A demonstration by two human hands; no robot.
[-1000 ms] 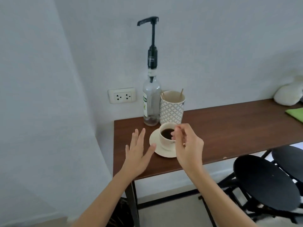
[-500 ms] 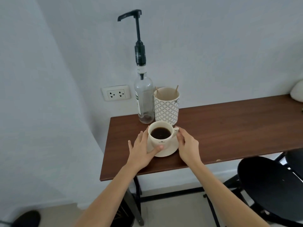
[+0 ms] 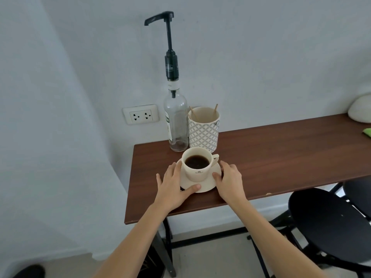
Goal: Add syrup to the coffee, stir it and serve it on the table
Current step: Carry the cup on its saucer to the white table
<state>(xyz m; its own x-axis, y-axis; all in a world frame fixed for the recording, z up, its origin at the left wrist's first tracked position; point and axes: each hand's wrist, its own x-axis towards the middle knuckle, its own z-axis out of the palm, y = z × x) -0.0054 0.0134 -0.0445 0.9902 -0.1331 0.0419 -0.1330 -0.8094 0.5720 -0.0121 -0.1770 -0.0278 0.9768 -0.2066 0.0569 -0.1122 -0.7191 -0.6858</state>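
Note:
A white cup [image 3: 197, 169] full of dark coffee stands on a white saucer [image 3: 204, 186] near the left end of the brown table [image 3: 271, 157]. My left hand [image 3: 174, 189] grips the saucer's left rim, thumb on its front edge. My right hand [image 3: 230, 182] holds the saucer's right rim, thumb resting on top. Behind the cup stands a clear glass syrup bottle [image 3: 175, 121] with a tall black pump [image 3: 169, 47]. Beside it, a patterned white holder [image 3: 203, 129] carries wooden stir sticks.
A wall socket [image 3: 141, 116] sits left of the bottle. Black round stools [image 3: 329, 223] stand under the table's right part. A white rounded object [image 3: 360, 111] and a green item [image 3: 367, 132] lie at the table's far right. Wall closes in on the left.
My right hand dropped from above the cup to the saucer's right rim. My left hand closed in on the left rim. The view shifted closer over the cup.

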